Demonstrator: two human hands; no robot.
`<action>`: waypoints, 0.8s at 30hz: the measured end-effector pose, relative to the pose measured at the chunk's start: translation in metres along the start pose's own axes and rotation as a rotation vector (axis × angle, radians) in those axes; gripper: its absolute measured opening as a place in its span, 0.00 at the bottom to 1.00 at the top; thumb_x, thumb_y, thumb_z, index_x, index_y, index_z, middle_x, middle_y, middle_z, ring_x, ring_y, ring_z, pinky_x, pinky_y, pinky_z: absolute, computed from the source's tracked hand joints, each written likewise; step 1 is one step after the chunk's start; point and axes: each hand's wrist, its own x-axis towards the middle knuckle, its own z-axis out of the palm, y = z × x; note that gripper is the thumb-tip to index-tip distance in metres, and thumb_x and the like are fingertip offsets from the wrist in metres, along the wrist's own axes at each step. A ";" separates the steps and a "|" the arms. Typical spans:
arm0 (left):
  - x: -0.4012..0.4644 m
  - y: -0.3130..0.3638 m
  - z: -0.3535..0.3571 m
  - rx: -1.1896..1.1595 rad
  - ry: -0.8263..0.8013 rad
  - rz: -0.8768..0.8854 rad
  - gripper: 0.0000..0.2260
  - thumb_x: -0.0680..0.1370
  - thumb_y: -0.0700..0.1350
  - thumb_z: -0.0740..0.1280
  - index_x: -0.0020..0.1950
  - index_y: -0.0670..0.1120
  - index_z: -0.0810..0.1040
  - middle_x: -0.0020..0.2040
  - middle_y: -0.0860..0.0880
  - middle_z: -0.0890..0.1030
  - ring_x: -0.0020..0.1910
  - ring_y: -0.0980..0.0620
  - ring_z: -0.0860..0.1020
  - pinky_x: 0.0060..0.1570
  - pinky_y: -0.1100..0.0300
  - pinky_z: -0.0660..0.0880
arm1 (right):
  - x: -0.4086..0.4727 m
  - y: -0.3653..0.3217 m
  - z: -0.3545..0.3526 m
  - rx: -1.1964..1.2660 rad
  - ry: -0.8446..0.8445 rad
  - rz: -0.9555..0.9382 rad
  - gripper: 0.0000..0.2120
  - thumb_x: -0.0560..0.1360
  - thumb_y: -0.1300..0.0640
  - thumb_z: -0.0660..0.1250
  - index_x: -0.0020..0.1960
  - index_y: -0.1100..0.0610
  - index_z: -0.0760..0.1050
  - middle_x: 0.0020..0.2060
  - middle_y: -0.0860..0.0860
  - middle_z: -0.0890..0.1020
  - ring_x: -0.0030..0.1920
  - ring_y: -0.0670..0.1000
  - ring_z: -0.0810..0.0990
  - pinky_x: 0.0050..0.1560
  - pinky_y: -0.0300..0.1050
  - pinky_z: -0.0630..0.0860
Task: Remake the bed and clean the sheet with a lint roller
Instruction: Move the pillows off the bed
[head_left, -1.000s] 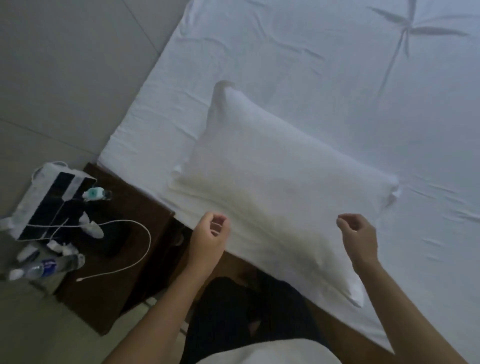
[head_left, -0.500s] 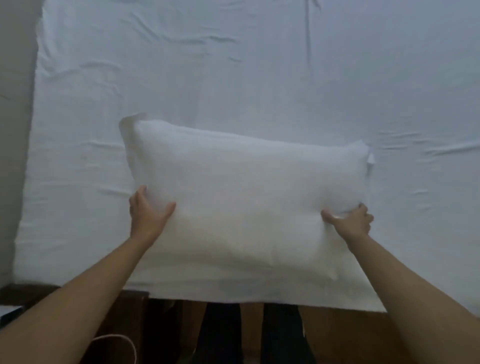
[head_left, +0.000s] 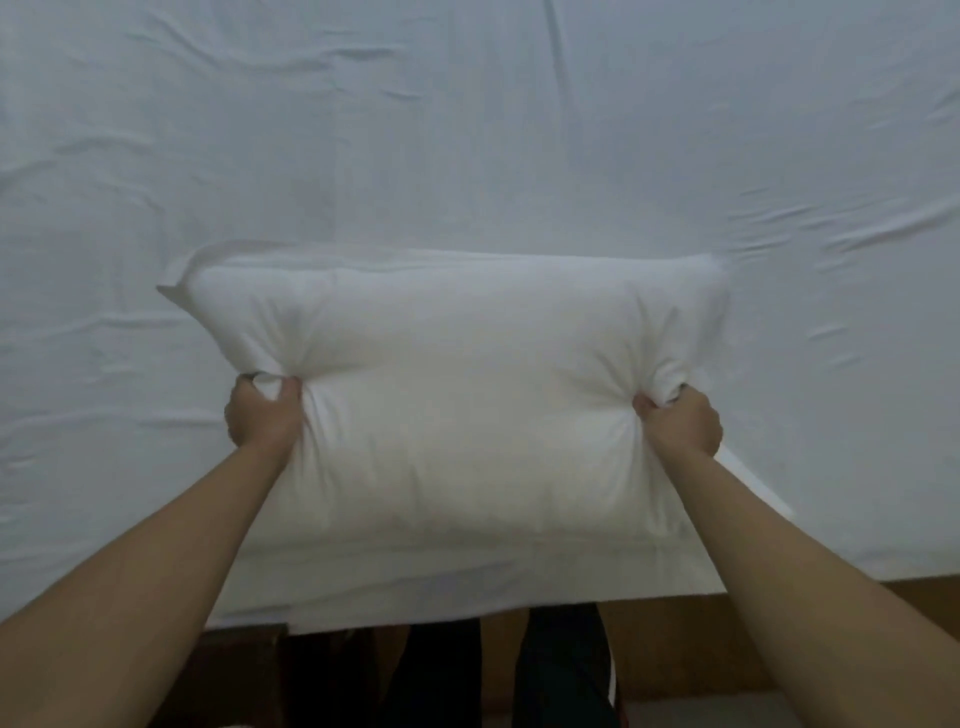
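I hold the pillow (head_left: 457, 405) straight ahead, its long axis running left to right across the sheet (head_left: 467, 130). My left hand (head_left: 262, 415) bunches its left end, my right hand (head_left: 680, 421) its right end, both equally near, so I judge it moves square.

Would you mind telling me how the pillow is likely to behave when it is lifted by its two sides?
The pillow looks soft: fabric bunches and puckers where the left hand and right hand grip it. It probably sags between them rather than staying flat. It seems light for its bulk. The cloth cover should not slip.
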 end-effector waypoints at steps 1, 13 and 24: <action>-0.005 0.005 -0.003 0.004 -0.003 0.025 0.18 0.77 0.51 0.68 0.61 0.40 0.74 0.59 0.36 0.79 0.58 0.35 0.77 0.57 0.47 0.74 | -0.007 -0.003 -0.004 -0.006 0.022 -0.008 0.18 0.75 0.50 0.72 0.58 0.62 0.78 0.54 0.62 0.82 0.56 0.65 0.80 0.52 0.50 0.72; -0.150 0.031 -0.158 -0.162 0.096 0.409 0.13 0.76 0.50 0.65 0.51 0.41 0.77 0.48 0.35 0.82 0.46 0.35 0.79 0.45 0.48 0.72 | -0.170 0.027 -0.143 0.431 0.281 -0.034 0.09 0.76 0.57 0.70 0.41 0.60 0.75 0.34 0.50 0.77 0.39 0.57 0.78 0.38 0.46 0.68; -0.327 0.101 -0.172 -0.182 -0.006 0.752 0.16 0.71 0.53 0.63 0.43 0.40 0.74 0.39 0.31 0.79 0.42 0.29 0.78 0.43 0.43 0.72 | -0.300 0.144 -0.255 0.693 0.670 0.108 0.10 0.73 0.52 0.75 0.40 0.55 0.76 0.34 0.48 0.79 0.36 0.50 0.77 0.40 0.45 0.73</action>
